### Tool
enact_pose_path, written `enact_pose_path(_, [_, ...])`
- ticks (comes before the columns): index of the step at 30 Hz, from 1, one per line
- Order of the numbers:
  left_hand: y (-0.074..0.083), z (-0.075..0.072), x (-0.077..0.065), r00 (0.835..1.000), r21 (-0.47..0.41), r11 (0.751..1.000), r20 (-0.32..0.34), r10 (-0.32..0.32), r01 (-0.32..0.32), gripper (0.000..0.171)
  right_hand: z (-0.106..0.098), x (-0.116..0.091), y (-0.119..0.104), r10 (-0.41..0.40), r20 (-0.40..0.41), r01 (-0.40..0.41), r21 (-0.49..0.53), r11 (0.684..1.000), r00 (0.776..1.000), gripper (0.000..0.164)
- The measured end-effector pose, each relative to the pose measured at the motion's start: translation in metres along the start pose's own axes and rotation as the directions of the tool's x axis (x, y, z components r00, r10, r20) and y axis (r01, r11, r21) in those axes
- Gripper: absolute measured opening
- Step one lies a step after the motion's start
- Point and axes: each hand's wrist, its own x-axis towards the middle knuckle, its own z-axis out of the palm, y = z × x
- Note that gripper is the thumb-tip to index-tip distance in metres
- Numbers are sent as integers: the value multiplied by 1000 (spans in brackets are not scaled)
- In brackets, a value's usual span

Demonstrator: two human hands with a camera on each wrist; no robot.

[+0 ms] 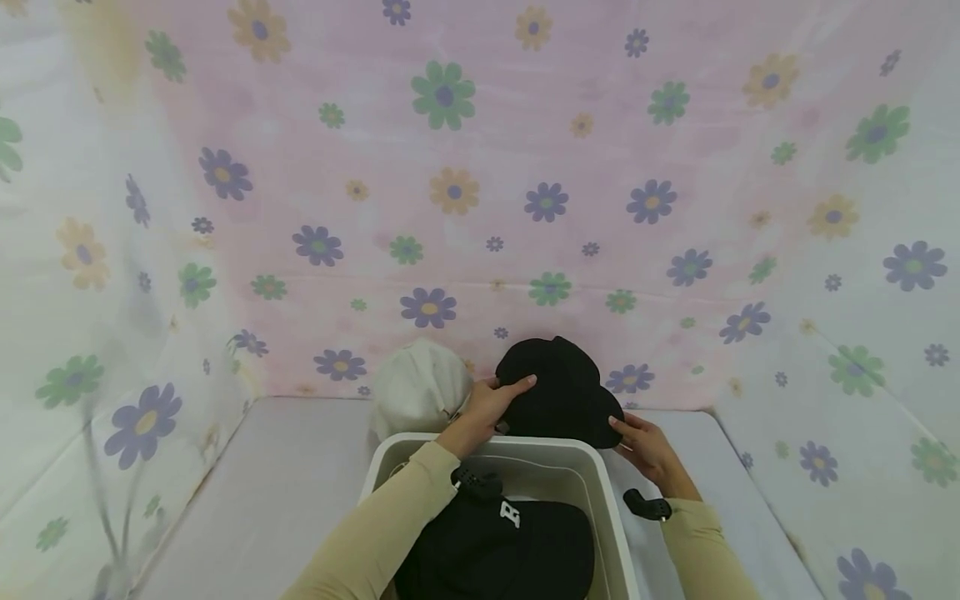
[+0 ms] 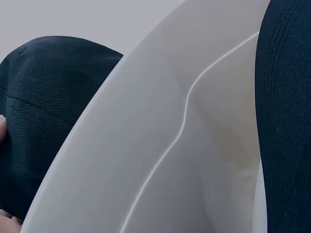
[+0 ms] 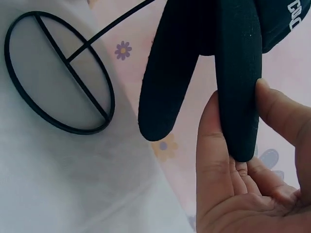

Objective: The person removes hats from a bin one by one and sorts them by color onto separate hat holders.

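We held the black baseball cap (image 1: 558,392) by the white tub (image 1: 540,442)'s far edge, left hand (image 1: 482,408) gripping its left side, right hand (image 1: 647,450) pinching its brim (image 1: 611,417) between thumb and fingers.

Bin (image 1: 613,517): near end cut off. Cap inside bin (image 1: 540,550): likewise cut off. Held cap (image 1: 562,392) beyond bin: partly hides left hand (image 1: 480,412).
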Motion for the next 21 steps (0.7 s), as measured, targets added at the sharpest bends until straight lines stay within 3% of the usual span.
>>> enact_pose_path(5, [0,2,-2,1000,5,1000,-5,13,-13,78,1,-7,-3,-27,-31,25,-62,998,999,66])
enact_pose_path(9, [0,3,-5,1000,13,1000,-19,15,-15,79,2,-13,-9,-58,-51,48,-175,983,997,64])
enact_pose_path(11, [2,3,-7,999,14,1000,-32,2,-1,82,4,-19,-15,-70,-38,58,-271,961,997,66])
enact_pose_path(13, [5,4,-9,999,13,1000,-51,-18,18,88,7,-28,-25,-72,-26,56,-399,915,997,71])
enact_pose_path(17, [14,4,-13,995,26,999,-97,-26,28,91,16,-53,-53,-59,10,52,-622,781,998,89])
enact_pose_path(21, [30,4,-24,994,171,982,-80,-70,83,100,29,-83,-80,-87,65,107,-714,692,994,93])
